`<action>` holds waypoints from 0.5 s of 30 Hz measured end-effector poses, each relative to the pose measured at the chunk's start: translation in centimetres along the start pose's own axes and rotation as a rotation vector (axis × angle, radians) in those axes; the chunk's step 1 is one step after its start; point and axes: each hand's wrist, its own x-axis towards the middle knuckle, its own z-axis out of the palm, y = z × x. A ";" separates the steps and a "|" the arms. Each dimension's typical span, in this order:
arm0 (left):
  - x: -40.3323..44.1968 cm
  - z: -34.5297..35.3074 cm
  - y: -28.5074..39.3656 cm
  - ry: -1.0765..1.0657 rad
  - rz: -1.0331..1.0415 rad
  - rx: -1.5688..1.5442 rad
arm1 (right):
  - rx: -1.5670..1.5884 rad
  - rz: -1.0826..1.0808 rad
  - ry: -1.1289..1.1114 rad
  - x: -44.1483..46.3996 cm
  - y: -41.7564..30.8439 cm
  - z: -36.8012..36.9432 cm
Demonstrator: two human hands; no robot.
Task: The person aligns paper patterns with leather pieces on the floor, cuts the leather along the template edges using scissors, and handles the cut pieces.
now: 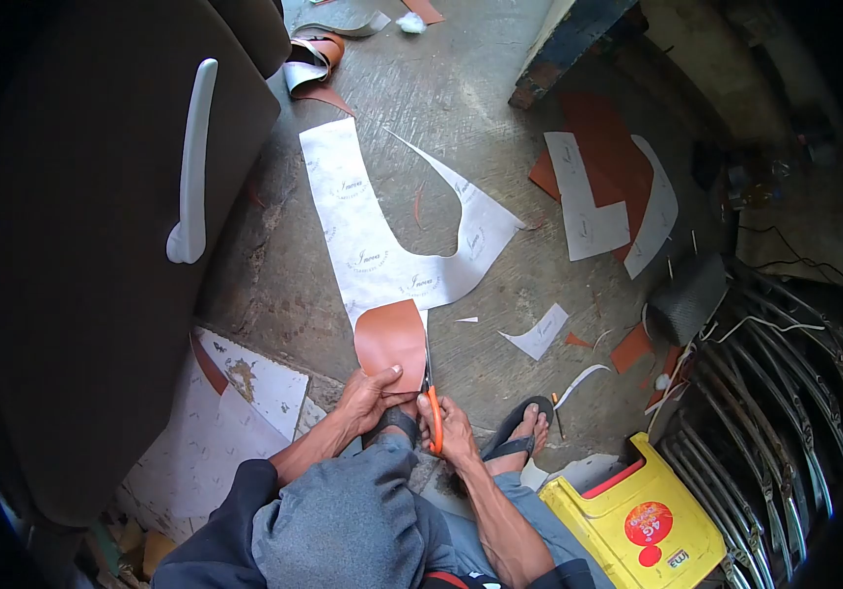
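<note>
My left hand [373, 397] is closed on a piece of brown leather-like material [391, 339], with the thumb on top near its lower edge. This piece lies over the lower end of a large white printed sheet [364, 245] with a curved cut-out. In my right hand [455, 428] are scissors with orange handles [434, 417]. Their blades point away from me along the right edge of the brown piece; how far apart they stand is hard to tell.
Brown and white offcuts [588, 231] lie on the floor at the right, with a small white scrap [539, 332] nearer. A yellow plastic stool [637, 520] and stacked metal frames [765, 412] stand at lower right. A large dark seat [97, 245] fills the left.
</note>
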 end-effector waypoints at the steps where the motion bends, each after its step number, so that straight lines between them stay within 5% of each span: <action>1: -0.1 -0.1 0.1 -0.012 -0.011 0.003 | -0.020 -0.008 0.001 0.3 -0.8 0.0; 15: -0.6 -0.7 0.2 -0.041 0.001 -0.025 | -0.082 -0.062 -0.053 1.4 -1.9 -0.5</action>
